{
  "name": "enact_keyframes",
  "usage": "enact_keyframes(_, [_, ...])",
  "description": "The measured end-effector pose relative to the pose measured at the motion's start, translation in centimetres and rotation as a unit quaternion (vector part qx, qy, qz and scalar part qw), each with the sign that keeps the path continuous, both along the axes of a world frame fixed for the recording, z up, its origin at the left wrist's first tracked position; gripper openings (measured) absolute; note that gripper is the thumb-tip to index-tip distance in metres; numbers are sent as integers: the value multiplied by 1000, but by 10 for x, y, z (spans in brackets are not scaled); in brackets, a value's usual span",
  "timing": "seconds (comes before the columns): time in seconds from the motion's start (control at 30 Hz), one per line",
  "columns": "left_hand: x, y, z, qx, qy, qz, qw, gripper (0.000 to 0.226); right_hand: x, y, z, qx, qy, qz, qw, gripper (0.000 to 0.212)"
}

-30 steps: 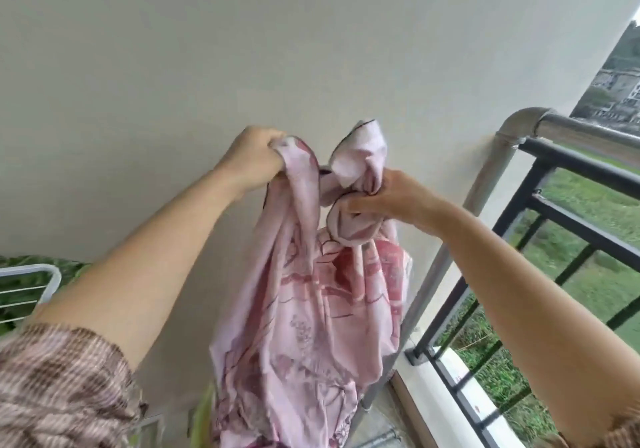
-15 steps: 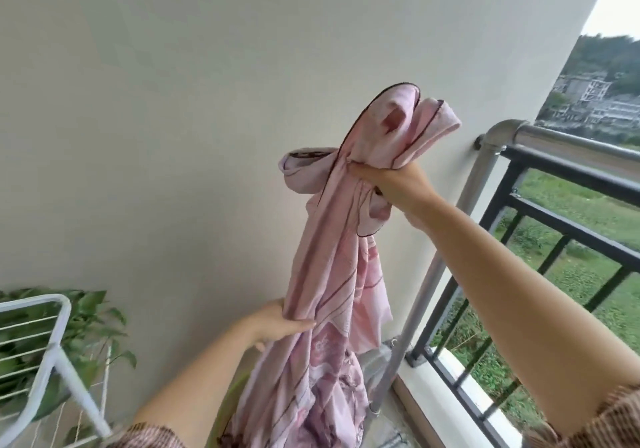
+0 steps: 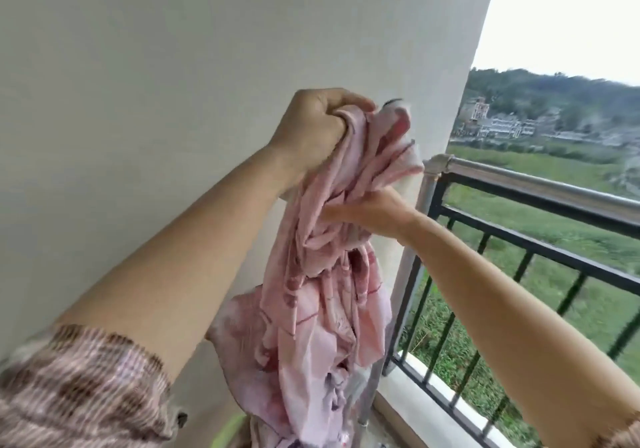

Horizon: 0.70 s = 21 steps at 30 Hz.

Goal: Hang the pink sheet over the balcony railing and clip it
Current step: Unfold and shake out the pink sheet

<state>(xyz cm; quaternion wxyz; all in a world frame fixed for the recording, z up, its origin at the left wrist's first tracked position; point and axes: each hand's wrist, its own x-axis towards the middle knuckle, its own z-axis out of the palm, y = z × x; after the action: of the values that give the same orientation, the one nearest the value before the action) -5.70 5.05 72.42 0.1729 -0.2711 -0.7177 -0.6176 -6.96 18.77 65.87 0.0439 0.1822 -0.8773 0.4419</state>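
Sheet (image 3: pixel 322 309) hangs bunched mid-frame, left hand (image 3: pixel 311 129) fisted round its top, right hand (image 3: pixel 374 212) pinching folds, likely seeking an edge.

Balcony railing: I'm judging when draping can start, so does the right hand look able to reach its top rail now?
Probably yes. The right hand sits close beside the corner of the balcony railing, with only air between them. Its grip is full of the bunched pink sheet, which the left hand also holds.
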Motion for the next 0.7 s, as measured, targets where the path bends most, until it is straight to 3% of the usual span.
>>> enact_keyframes(0.07, [6,2,-12,-3,8,-55,998,51,0,-10,-13,-57,63,-65,994,28])
enact_keyframes(0.13, [-2,-20,-39,-10,-24,-79,997,65,2,-3,-19,-91,68,-117,987,30])
enact_keyframes(0.23, [-16,-63,-110,-34,-156,-6,987,91,5,21,-15,-137,49,-190,971,32])
enact_keyframes(0.3, [-16,-75,-160,-136,-301,4,944,109,10,30,-4,-180,55,-216,958,42])
enact_keyframes(0.37, [-13,-66,-200,-273,-401,-24,874,100,17,35,9,-221,68,-214,949,43])
enact_keyframes(0.43, [-13,-51,-222,-342,-400,-18,850,59,24,41,21,-239,86,-205,945,38])
enact_keyframes(0.5, [-23,-44,-217,-328,-363,22,872,17,30,52,28,-195,100,-213,952,32])
enact_keyframes(0.6, [-39,-41,-158,-170,-286,50,942,27,39,68,31,-40,99,-231,967,29])
enact_keyframes(0.63, [-38,-37,-130,-108,-242,28,964,28,41,72,28,-14,80,-219,972,28])
enact_keyframes(0.7, [-24,-15,-78,-72,-148,-27,986,23,48,69,20,-35,-15,-126,991,27])
